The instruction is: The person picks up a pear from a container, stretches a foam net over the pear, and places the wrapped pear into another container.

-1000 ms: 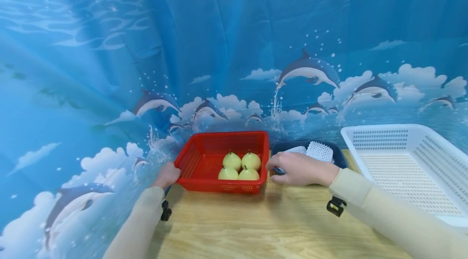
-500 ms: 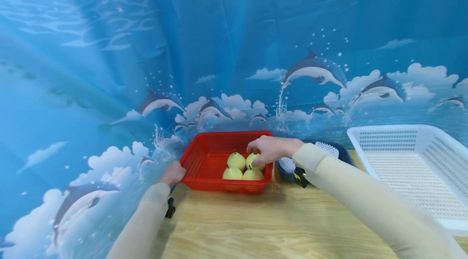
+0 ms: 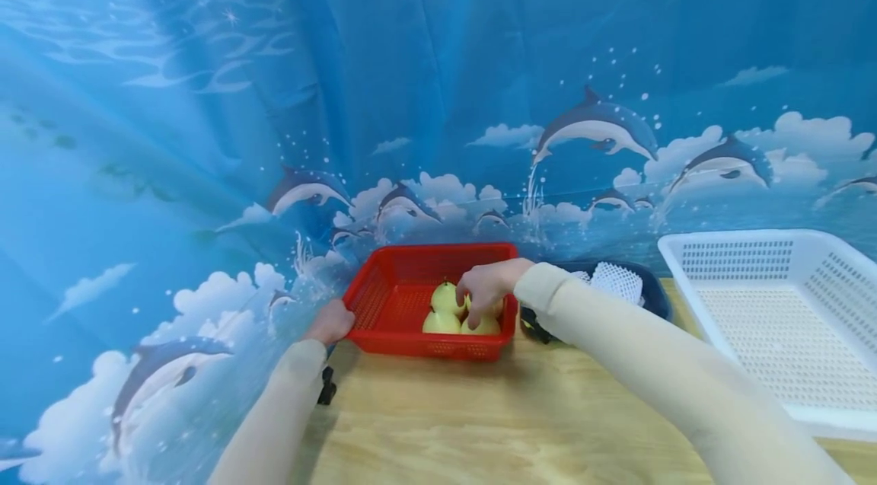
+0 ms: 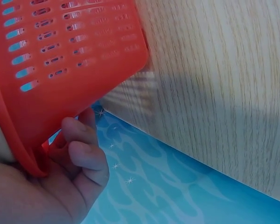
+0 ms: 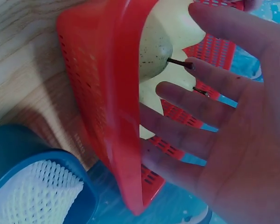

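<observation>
Several pale yellow-green pears (image 3: 441, 323) with dark stems sit together in the right part of the red perforated basket (image 3: 411, 343). My left hand (image 3: 332, 321) grips the basket's left rim; in the left wrist view its fingers (image 4: 89, 156) curl up under the lip, while the thumb is mostly out of sight. Over the pears is my right hand (image 3: 488, 288), covering some of them. The right wrist view has this hand (image 5: 242, 126) with fingers spread and fairly straight, close to a pear (image 5: 154, 51) and its stem. Whether a fingertip touches the fruit, I cannot tell.
A dark blue bin (image 3: 659, 295) with white foam net sleeves (image 3: 617, 282) stands just right of the red basket, partly behind my right arm. Farther right is a large white perforated basket (image 3: 740, 237). All rest on a wooden table (image 3: 438, 424) before a dolphin-print curtain (image 3: 411, 89).
From beside the dark blue bin, my right hand has moved left over the red basket's wall and down onto the pears' area. My left hand keeps its grip on the rim.
</observation>
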Motion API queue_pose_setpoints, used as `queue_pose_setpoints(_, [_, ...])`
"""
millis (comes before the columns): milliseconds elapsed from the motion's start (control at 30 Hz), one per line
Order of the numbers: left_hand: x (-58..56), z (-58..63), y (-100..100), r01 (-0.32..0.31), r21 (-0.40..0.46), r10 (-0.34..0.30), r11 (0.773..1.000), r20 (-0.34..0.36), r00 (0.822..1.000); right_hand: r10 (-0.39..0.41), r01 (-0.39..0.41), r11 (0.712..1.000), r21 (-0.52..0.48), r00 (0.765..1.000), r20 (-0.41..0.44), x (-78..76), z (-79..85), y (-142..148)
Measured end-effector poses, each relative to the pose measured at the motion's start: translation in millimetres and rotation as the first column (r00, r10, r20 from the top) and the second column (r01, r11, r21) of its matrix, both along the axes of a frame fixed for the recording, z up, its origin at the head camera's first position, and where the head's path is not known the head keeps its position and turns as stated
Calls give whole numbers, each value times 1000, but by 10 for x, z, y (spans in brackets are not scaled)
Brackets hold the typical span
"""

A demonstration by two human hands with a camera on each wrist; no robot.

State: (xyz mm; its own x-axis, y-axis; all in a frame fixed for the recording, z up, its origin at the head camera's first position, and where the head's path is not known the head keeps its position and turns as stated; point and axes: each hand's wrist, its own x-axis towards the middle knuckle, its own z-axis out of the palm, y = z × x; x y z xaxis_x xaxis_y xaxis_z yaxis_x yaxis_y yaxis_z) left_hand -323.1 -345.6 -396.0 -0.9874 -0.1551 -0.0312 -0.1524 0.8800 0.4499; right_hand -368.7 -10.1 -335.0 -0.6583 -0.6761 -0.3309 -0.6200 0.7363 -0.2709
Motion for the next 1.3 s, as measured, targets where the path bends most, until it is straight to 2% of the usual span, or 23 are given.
queue_pose_setpoints(233, [-14, 7, 15, -21, -1, 21, 1000, 11, 1000, 26, -30, 999, 38, 995, 101, -49, -51, -91])
queue_pose_setpoints(367, [-25, -5, 16, -24, 1, 24, 1000, 0, 1000, 51, -61, 995, 75, 990, 128, -53, -74, -114])
queue_pose_setpoints(567, [-25, -23, 22, -54, 51, 52, 997, 36, 998, 66, -94, 986, 134, 978, 199, -48, -108, -151])
queue_pose_setpoints(933, [-39, -28, 11, -84, 58, 81, 995, 65, 995, 6, -31, 981, 191, 991, 130, -51, -220, -186])
queue_pose_setpoints(1300, [-55, -42, 16, -107, 61, 103, 992, 67, 992, 28, -42, 981, 189, 997, 76, -18, -255, -170])
